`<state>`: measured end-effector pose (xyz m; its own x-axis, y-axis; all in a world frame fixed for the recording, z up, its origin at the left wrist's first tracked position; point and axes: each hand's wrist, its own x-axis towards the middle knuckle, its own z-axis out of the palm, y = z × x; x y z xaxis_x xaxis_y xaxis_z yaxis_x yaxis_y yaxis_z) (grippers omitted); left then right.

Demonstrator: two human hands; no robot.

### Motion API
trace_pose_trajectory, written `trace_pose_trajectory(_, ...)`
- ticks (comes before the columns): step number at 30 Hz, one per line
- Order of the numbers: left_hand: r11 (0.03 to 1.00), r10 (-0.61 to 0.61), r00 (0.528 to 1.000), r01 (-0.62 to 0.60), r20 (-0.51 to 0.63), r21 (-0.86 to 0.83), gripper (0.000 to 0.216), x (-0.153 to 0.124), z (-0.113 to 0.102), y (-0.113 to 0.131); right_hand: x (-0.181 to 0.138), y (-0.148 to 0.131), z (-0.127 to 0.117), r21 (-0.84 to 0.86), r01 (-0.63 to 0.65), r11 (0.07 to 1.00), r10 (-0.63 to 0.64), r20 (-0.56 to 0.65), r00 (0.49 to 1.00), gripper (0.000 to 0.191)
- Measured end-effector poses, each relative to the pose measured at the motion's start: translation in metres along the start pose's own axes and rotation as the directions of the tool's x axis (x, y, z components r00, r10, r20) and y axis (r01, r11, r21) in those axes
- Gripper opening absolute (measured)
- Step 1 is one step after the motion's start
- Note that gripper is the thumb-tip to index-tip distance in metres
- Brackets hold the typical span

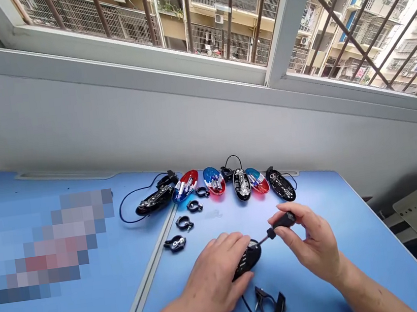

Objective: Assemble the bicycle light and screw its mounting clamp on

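Observation:
My left hand [216, 272] lies over a black oval light unit [249, 258] on the blue table [325, 284], fingers curled round it and pinning it down. My right hand [312, 242] grips a small screwdriver [281, 224] by its black handle, the tip set against the unit's upper end. A black wire runs from the unit to a black clamp bracket [270, 307] just in front of my hands.
Behind my hands is a row of several oval units, some with red and blue lenses [214, 180], some bare black [281, 185]. Small black clips [184, 223] lie to the left. A seam [150, 271] splits two tables. The table edge drops at right.

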<state>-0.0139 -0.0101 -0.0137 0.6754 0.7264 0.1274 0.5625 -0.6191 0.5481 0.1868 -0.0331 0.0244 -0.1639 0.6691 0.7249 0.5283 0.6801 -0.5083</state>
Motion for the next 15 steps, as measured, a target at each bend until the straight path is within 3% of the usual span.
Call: trace_pose_trajectory(15,1.0,-0.006,1.0,0.006,0.017,0.006,0.036,0.0002,-0.0017,0.0013,0.0013,-0.0054,-0.0018,-0.068,0.058,0.996,-0.054,0.059,0.997,0.03)
